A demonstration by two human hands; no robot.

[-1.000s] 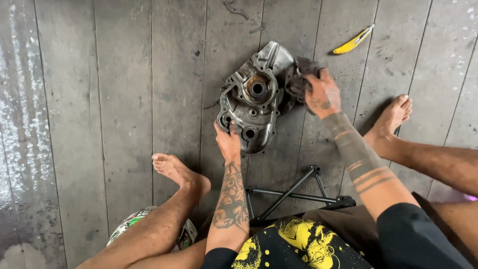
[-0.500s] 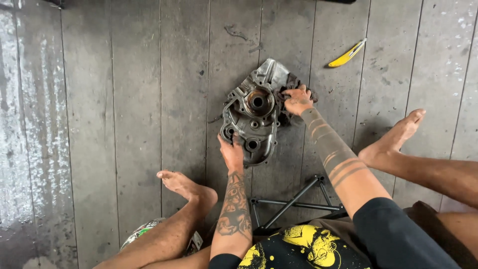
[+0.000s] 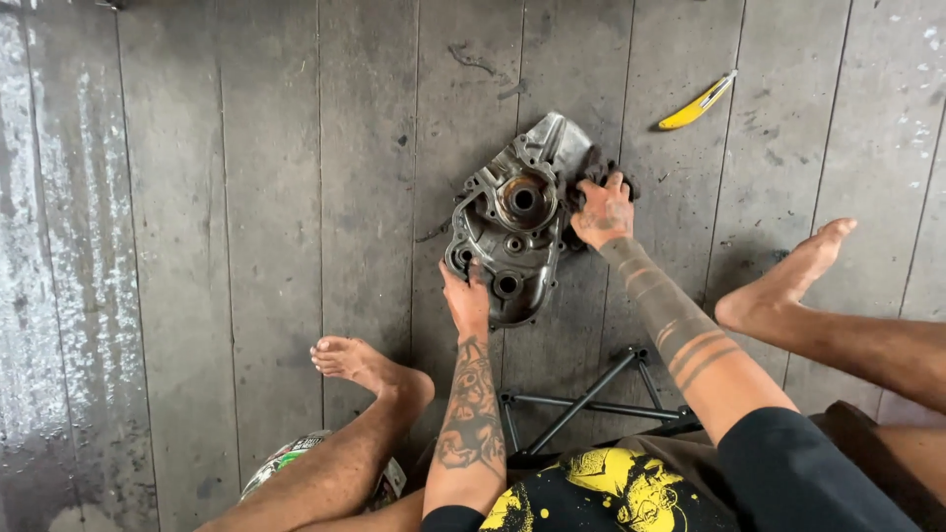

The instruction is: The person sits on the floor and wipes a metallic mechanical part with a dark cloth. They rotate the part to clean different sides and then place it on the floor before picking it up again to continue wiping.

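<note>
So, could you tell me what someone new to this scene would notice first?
Most likely the grey metal engine casing lying flat on the wooden plank floor in the middle of the view. The left hand presses on its near edge, while the right hand pushes a dark rag against its right side. A yellow utility knife lies apart at the upper right, and a black metal frame sits near the person's lap.

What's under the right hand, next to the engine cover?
A dark crumpled rag shows around the fingers of the right hand, pressed against the edge of the metal engine cover. The hand covers most of the rag and the cover's edge beneath it.
</note>
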